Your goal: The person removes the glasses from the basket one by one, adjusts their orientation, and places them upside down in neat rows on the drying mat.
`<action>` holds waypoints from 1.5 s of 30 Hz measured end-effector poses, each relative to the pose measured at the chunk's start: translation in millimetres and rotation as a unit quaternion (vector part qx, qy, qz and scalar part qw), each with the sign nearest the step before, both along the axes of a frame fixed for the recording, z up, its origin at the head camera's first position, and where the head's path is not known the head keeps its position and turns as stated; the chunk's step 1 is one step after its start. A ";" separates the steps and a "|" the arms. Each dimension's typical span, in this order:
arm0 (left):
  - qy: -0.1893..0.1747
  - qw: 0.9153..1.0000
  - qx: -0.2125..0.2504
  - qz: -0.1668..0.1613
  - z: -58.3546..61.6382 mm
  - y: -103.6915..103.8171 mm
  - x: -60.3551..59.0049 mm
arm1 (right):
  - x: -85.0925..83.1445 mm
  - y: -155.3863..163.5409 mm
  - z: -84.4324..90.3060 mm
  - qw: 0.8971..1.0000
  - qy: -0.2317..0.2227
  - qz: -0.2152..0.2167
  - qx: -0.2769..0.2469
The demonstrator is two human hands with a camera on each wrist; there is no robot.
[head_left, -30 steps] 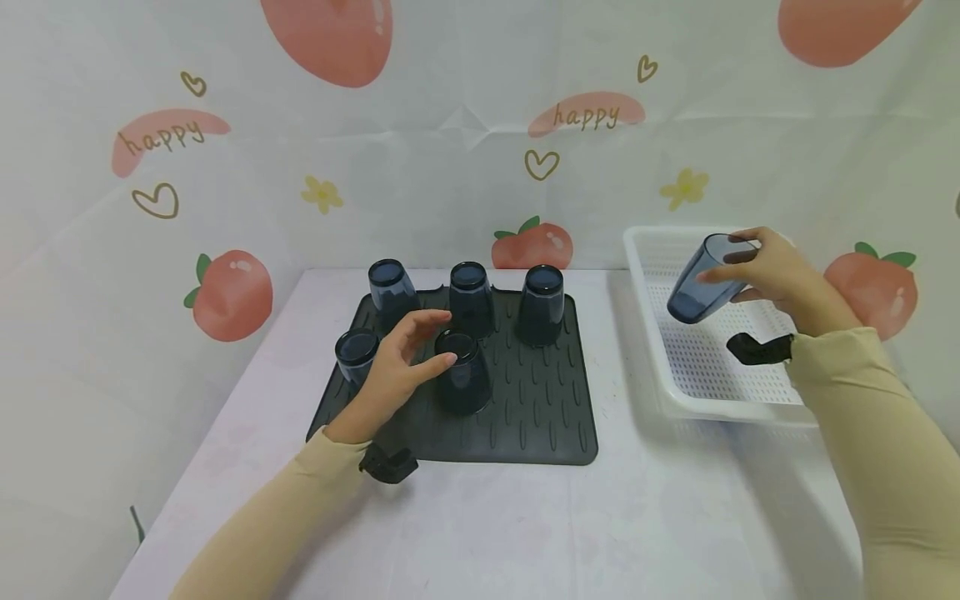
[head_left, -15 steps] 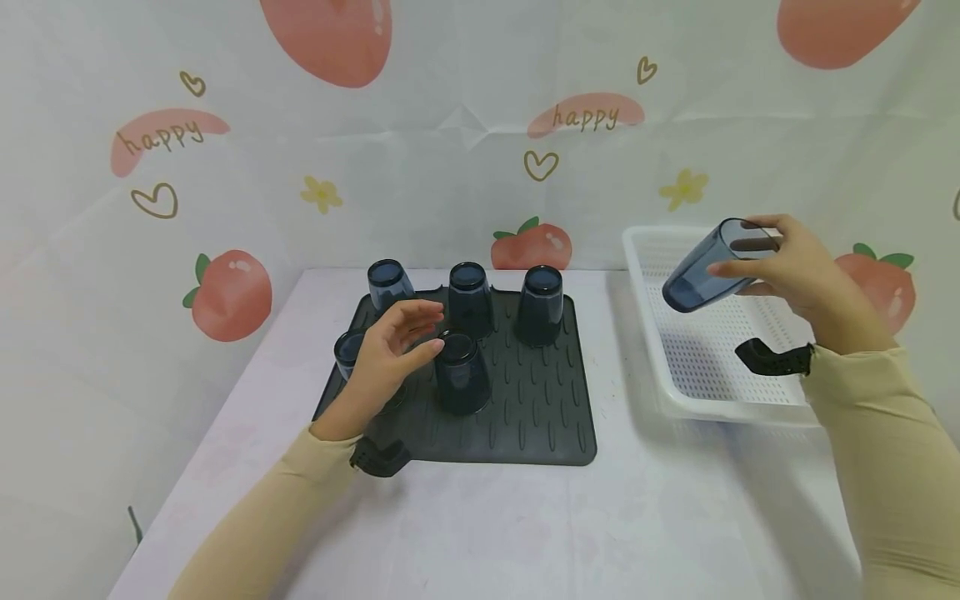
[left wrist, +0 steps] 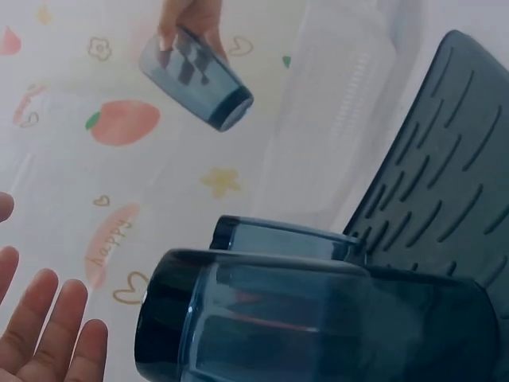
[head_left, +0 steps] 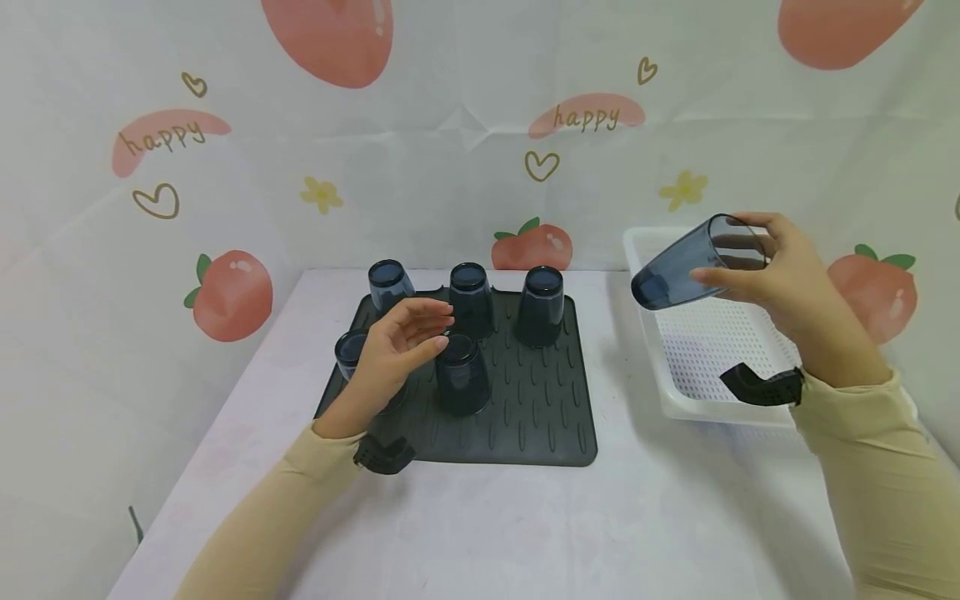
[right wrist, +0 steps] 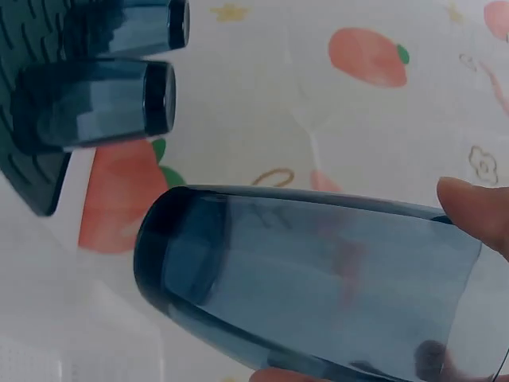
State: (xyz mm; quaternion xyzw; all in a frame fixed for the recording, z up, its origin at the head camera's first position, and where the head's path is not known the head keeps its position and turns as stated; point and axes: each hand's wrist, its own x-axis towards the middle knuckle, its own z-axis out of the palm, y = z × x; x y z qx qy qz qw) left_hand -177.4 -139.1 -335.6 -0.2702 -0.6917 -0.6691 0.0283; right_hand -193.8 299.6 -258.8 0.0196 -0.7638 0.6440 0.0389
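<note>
My right hand (head_left: 787, 283) grips a clear blue tumbler (head_left: 675, 271) near its rim, above the left side of a white basket (head_left: 720, 412). The tumbler is tilted, its thick base pointing left and slightly down; in the right wrist view its base (right wrist: 171, 247) is toward the mat. Several similar tumblers stand upside down on a black ridged drying mat (head_left: 540, 433). My left hand (head_left: 386, 358) hovers over them with relaxed fingers, nearest the front middle tumbler (head_left: 462, 383). The left wrist view shows its fingers (left wrist: 56, 326) apart from the glass (left wrist: 294, 318), holding nothing.
Three inverted tumblers form the mat's back row, including one at the right (head_left: 542, 308). Another, at front left (head_left: 351, 350), is partly behind my left hand. A white patterned cloth (head_left: 450, 183) hangs behind the white table (head_left: 510, 533).
My right hand first shifts right, then back left, while the tumbler tips closer to horizontal and its base swings left. My left hand draws slightly away from the front middle tumbler.
</note>
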 end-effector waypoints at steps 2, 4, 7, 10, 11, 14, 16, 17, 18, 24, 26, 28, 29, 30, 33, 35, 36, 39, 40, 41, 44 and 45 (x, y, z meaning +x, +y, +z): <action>0.003 1.000 0.002 -0.004 1.2 2.1 0.6 | 3.3 -4.4 -0.9 1.000 0.012 0.003 -0.026; 0.006 1.000 0.003 -0.008 1.9 4.2 1.0 | 6.4 -9.0 -2.3 0.999 0.022 0.005 -0.044; 0.010 1.000 0.005 -0.017 2.9 7.6 1.8 | 9.9 -16.1 -4.7 0.997 0.030 0.010 -0.064; 0.014 0.999 0.003 -0.028 3.1 11.2 2.3 | 12.5 -23.1 -7.7 0.996 0.034 0.015 -0.078; 0.017 0.999 0.001 -0.030 3.4 12.4 2.4 | 13.4 -25.2 -8.9 0.996 0.034 0.017 -0.082; 0.027 0.999 -0.010 -0.032 4.9 16.1 3.4 | 16.2 -31.5 -12.4 0.995 0.036 0.023 -0.087; 0.033 0.999 -0.017 -0.032 5.5 18.6 3.9 | 18.4 -35.1 -14.9 0.995 0.041 0.031 -0.087; 0.036 0.999 -0.020 -0.033 5.7 19.8 4.0 | 19.3 -36.9 -16.1 0.994 0.044 0.037 -0.089; 0.038 0.998 -0.022 -0.034 5.6 21.0 4.1 | 20.1 -38.7 -17.5 0.994 0.048 0.044 -0.092; 0.051 0.997 -0.026 -0.047 7.0 27.9 4.6 | 23.3 -49.5 -24.8 0.992 0.070 0.075 -0.071; 0.056 0.997 -0.030 -0.048 6.5 29.7 4.1 | 24.7 -52.9 -26.9 0.991 0.077 0.084 -0.063; 0.060 0.996 -0.035 -0.049 6.8 31.8 4.1 | 26.6 -56.0 -29.0 0.990 0.085 0.094 -0.065; 0.062 0.996 -0.038 -0.049 6.4 32.7 3.7 | 27.6 -57.3 -30.1 0.988 0.088 0.102 -0.072; 0.062 0.996 -0.040 -0.049 6.1 33.6 3.5 | 28.6 -58.8 -31.0 0.987 0.090 0.106 -0.082; 0.061 0.996 -0.045 -0.051 5.7 36.2 3.6 | 31.9 -62.7 -33.2 0.984 0.094 0.117 -0.096; 0.062 0.995 -0.049 -0.054 4.2 37.4 3.0 | 33.8 -64.9 -34.6 0.984 0.096 0.120 -0.092; 0.062 0.995 -0.050 -0.055 4.1 38.1 3.2 | 34.6 -65.9 -35.4 0.984 0.095 0.120 -0.091; 0.063 0.995 -0.055 -0.060 3.4 40.3 3.4 | 36.8 -68.7 -37.8 0.987 0.087 0.115 -0.066; 0.064 0.994 -0.056 -0.062 3.3 41.1 3.6 | 37.4 -69.9 -38.6 0.988 0.085 0.112 -0.057; 0.064 0.994 -0.056 -0.064 3.0 42.0 3.6 | 38.2 -71.1 -39.3 0.989 0.082 0.110 -0.049; 0.062 0.994 -0.060 -0.067 2.4 44.9 3.3 | 40.7 -74.9 -40.9 0.990 0.079 0.109 -0.033; 0.061 0.994 -0.062 -0.068 2.0 45.9 3.1 | 41.5 -76.1 -41.6 0.990 0.080 0.110 -0.029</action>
